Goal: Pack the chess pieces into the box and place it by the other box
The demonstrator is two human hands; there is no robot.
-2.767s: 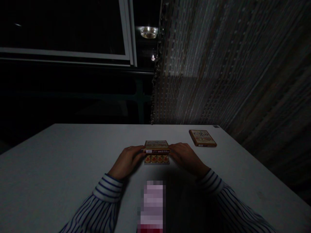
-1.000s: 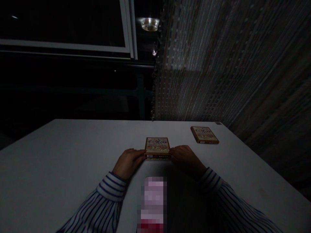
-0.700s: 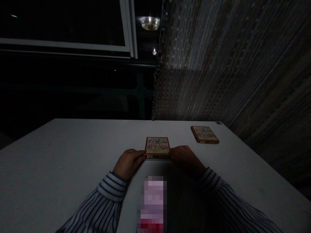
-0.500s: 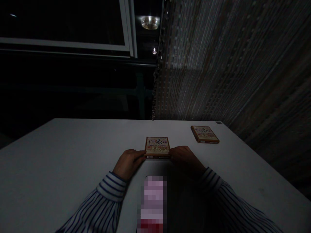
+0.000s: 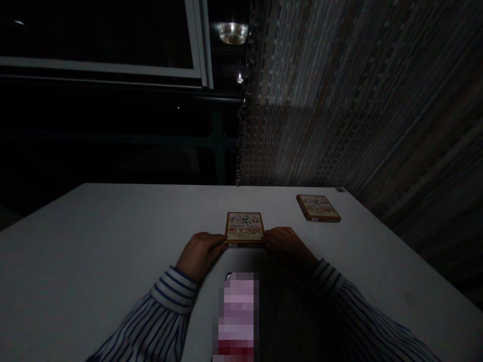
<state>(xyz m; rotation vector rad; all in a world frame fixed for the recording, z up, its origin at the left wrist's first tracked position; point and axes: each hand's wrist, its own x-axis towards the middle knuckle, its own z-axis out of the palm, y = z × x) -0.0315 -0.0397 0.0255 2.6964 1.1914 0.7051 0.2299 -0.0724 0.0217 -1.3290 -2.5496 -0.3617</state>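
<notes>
A flat square box of Chinese chess (image 5: 244,228) with a cream, calligraphed lid and an orange-brown rim lies closed on the white table, its contents hidden. My left hand (image 5: 199,254) presses its fingertips against the box's left side. From the other side my right hand (image 5: 289,245) rests against its right side, fingers together. Both striped shirt cuffs show below the hands.
A second, similar box (image 5: 318,208) lies near the far right corner of the white table (image 5: 113,226). A pixelated patch (image 5: 237,317) covers something at the near edge. A beaded curtain (image 5: 339,100) hangs beyond the table at right, beside a dark window (image 5: 98,30).
The lid, earlier raised above a tray of round pieces, now sits down on the box and hides them. My hands have stayed at the box's sides, and the view has shifted slightly.
</notes>
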